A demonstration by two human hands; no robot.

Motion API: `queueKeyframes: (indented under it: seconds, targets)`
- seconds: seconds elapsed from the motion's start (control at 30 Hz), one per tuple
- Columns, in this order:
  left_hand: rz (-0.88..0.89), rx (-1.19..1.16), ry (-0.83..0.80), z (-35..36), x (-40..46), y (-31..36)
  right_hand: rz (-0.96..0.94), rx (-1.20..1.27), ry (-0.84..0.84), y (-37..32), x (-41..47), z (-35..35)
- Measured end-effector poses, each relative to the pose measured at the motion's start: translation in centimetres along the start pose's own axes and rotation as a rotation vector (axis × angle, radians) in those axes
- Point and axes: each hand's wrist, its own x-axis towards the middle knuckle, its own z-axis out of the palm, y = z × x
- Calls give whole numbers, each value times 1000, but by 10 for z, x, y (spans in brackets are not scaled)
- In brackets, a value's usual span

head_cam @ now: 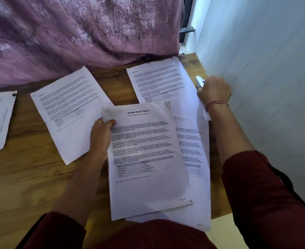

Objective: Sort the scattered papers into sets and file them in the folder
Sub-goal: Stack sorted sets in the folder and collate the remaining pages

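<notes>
Health report set [148,159] pinched by left hand [101,133], long axis near-to-far edge, title far, overlapping loose sheets [193,141]; right hand [213,92] grips stapler [199,81] at desk's [22,177] right edge.

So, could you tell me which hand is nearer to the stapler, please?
Right. The right hand is at the stapler by the wall, fingers curled on it. The left hand is well away, gripping the left edge of the health report.
</notes>
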Motion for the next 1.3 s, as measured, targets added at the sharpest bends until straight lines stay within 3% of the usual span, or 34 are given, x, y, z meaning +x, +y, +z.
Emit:
queueKeyframes:
  seconds: [0.07, 0.1, 0.2, 0.27, 0.33, 0.47, 0.73, 0.93, 1.07, 1.3]
  targets:
    - [16, 8, -14, 4, -2, 2, -53, 204, 52, -12, -14, -10]
    - [21, 1, 12, -5, 5, 2, -95, 429, 8, -36, -21, -10]
    - [32, -16, -3, -6, 6, 3, -47, 1236, -440, -76, -54, -17]
    - [34, -26, -17, -3, 0, 4, -5, 1529, -726, -87, -76, -13]
    - [43, -25, -20, -4, -5, 7, 9, 1661, -878, -98, -91, -7]
    - [48, -93, 25, -23, -5, 11, -45, 1692, -992, -125, -108, 0]
    - [69, -337, -3, -83, -10, 0, -165, 1641, -994, -175, -147, 1]
    - [55, -350, 12, -156, -12, -26, -193, 1653, -959, -231, -200, 11]
    - [31, -311, 38, -205, -7, -44, -243, 1592, -908, -266, -234, 23]
    - [101, -305, -5, -275, 3, -74, -475, 1319, -667, -329, -277, 41]
